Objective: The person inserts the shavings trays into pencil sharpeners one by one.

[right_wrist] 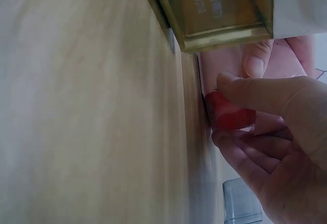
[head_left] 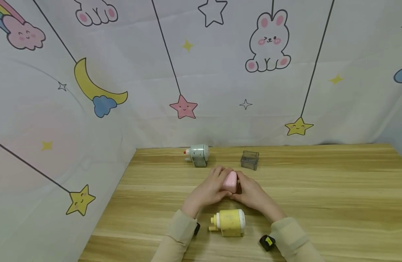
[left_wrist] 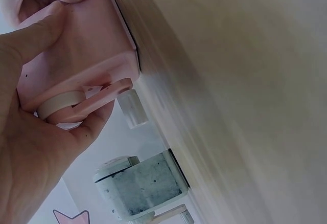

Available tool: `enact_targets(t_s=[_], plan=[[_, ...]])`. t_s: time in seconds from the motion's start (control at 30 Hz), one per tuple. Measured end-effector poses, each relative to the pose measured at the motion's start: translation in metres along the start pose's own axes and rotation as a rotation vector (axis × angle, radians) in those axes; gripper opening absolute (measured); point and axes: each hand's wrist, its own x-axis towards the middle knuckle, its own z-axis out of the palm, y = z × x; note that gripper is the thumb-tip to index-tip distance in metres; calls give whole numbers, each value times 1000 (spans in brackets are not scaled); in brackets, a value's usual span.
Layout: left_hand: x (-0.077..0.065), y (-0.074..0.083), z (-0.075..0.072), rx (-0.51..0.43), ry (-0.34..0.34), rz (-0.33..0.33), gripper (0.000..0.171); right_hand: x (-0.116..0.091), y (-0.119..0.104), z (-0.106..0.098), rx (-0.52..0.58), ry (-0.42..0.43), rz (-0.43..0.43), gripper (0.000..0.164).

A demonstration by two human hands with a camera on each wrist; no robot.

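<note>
Between both hands, a pink crank pencil sharpener [head_left: 230,182] stays low at the wooden tabletop. My left hand [head_left: 205,189] grips its body, fingers around the far side and the thumb along the near side. Its crank [left_wrist: 104,101] with a pale knob shows in the left wrist view. My right hand [head_left: 253,193] pinches a red see-through drawer [right_wrist: 230,112] at the sharpener's other end, thumb on one side and fingers on the other. How far the drawer sits inside the body is hidden by the fingers.
A yellow crank sharpener [head_left: 231,222] stands nearer, between the forearms. Toward the back are a grey-green sharpener [head_left: 199,154] and a clear grey drawer [head_left: 249,160]. Small black devices [head_left: 267,242] sit by the cuffs. A patterned white cloth [head_left: 220,83] hangs behind the table.
</note>
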Motion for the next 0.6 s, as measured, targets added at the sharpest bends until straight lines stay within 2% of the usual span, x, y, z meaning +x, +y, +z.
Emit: enact_targets(t_s=[0.6], plan=[[0,2,-1,-3,-4,-13,66,-1,-2,1,6,-6,-1,66]])
